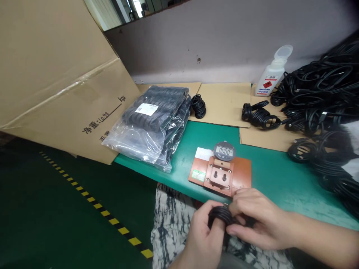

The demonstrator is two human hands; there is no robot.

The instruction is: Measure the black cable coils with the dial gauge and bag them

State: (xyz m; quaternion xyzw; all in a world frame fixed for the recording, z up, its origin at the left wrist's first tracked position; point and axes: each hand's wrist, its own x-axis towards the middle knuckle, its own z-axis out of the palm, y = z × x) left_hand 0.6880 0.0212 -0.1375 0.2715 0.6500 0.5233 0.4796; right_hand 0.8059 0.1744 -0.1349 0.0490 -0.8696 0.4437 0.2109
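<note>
You're in a factory workshop, it seems from your green table [269,168]: it carries a digital gauge [224,150] mounted on a fixture [220,177], a heap of black cables [314,86] and bagged cable coils [159,99]. A big carton [56,78] marked in kilograms stands alongside; yellow-and-black tape [105,213] stripes the green floor [56,216].

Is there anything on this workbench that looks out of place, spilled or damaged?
No spill or damage is evident. The white bottle beside the heaped black cables looks odd: its lid seems to stand open, although a red warning diamond marks it.
</note>
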